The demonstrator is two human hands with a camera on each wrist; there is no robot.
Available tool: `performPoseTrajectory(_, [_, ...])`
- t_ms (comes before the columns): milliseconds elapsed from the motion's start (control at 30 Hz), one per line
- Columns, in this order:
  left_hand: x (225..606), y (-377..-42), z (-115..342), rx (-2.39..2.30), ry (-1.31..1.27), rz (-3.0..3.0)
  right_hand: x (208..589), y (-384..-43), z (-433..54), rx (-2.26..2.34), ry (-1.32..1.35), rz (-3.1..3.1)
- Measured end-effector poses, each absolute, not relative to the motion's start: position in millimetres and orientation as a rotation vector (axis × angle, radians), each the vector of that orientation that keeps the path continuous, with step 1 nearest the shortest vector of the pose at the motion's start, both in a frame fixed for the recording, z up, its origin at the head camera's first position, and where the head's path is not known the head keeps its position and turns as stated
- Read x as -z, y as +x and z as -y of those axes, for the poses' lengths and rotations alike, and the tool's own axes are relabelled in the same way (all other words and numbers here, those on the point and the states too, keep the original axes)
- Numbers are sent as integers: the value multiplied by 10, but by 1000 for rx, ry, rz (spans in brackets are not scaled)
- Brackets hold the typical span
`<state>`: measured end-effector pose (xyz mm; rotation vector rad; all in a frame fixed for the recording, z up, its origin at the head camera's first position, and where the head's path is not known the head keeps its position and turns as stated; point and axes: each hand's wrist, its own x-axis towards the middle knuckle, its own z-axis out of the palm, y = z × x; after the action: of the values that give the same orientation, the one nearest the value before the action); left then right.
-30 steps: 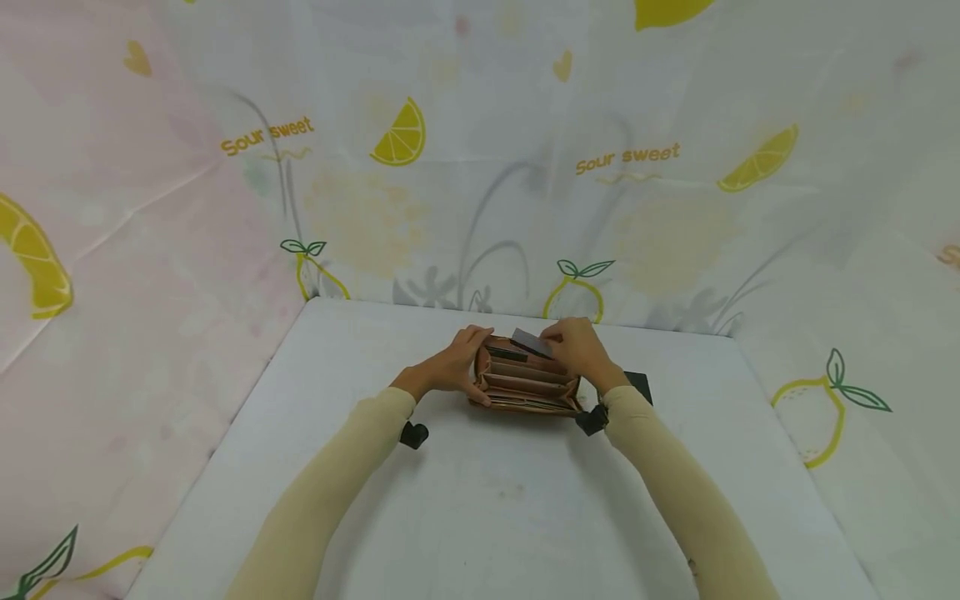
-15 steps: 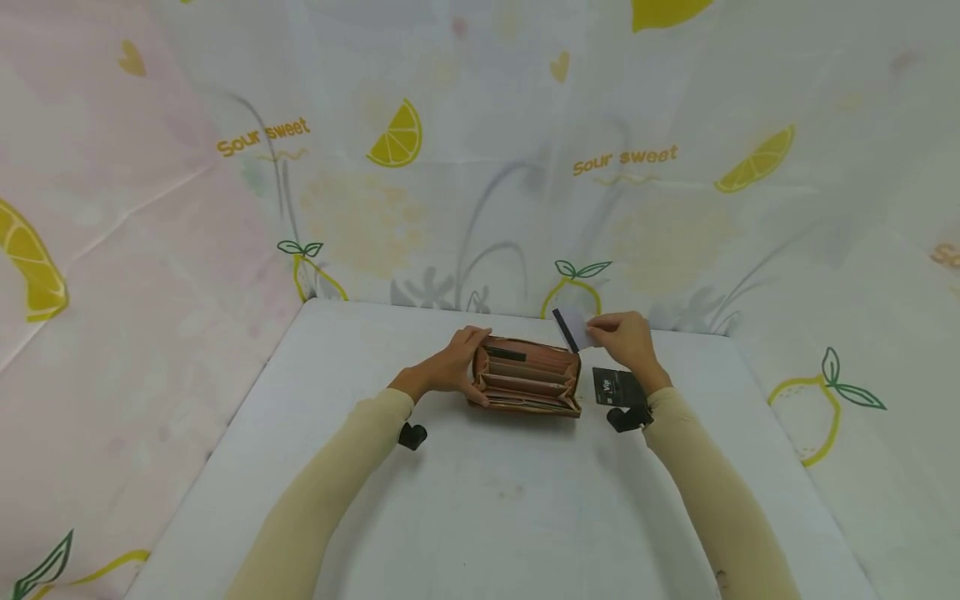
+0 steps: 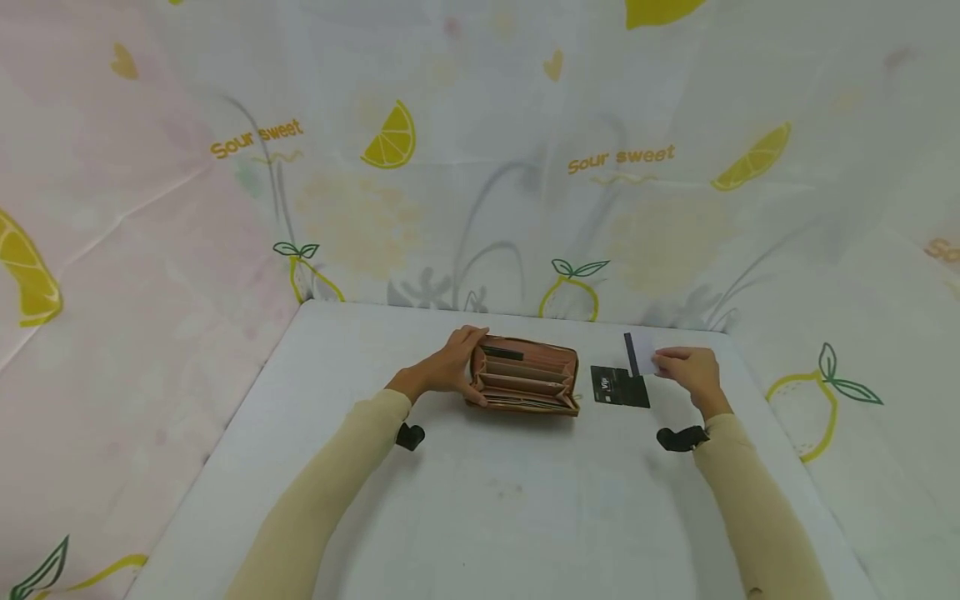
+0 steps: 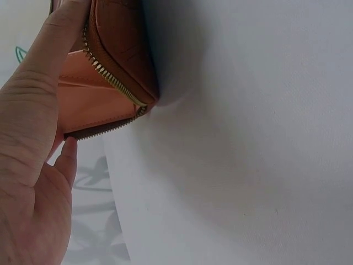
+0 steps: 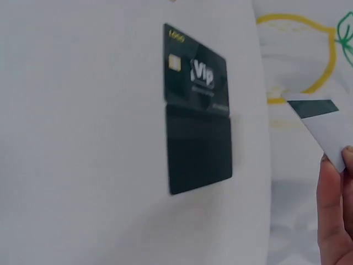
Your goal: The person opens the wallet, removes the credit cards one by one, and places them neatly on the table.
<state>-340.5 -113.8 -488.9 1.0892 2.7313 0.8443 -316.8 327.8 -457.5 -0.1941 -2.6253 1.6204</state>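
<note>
A brown zip-around wallet (image 3: 525, 375) lies unzipped on the table, its pleated compartments facing up and a dark card (image 3: 502, 353) tucked in the far slot. My left hand (image 3: 452, 365) grips the wallet's left end, thumb on the near edge and fingers at the far edge; the brass zipper teeth (image 4: 113, 80) show close up in the left wrist view. Between thumb and fingertips, my right hand (image 3: 693, 372) pinches a white card (image 3: 643, 353) with a dark stripe. Just nearer than that card, a black card marked Vip (image 5: 196, 72) and a plain black card (image 5: 198, 149) lie edge to edge.
The white table (image 3: 510, 508) ends at the back against a lemon-print cloth (image 3: 480, 208), which also rises along the sides. A black wrist strap mount (image 3: 681, 438) sits under the right wrist, another mount (image 3: 409, 437) under the left.
My right hand has drawn the white striped card out of the wallet and carried it right, past the black cards, which now show fully. My left hand has stayed on the wallet.
</note>
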Motion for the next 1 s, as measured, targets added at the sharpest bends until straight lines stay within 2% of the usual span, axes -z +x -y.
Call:
performPoseTrajectory(367, [4912,-3430,1153,-842,1095,-2737,4908,-2977,-3632,-1664,-534,2660])
performPoseTrajectory(567, [4914,-3432,1152,-862,1089,-2733,4989,-2934,-3629,-1374,-575,2768])
performPoseTrajectory(1000, [4909,-3419,1136,-851,1088,-2721,5099,-2928,-3586,-1320,-612,2786])
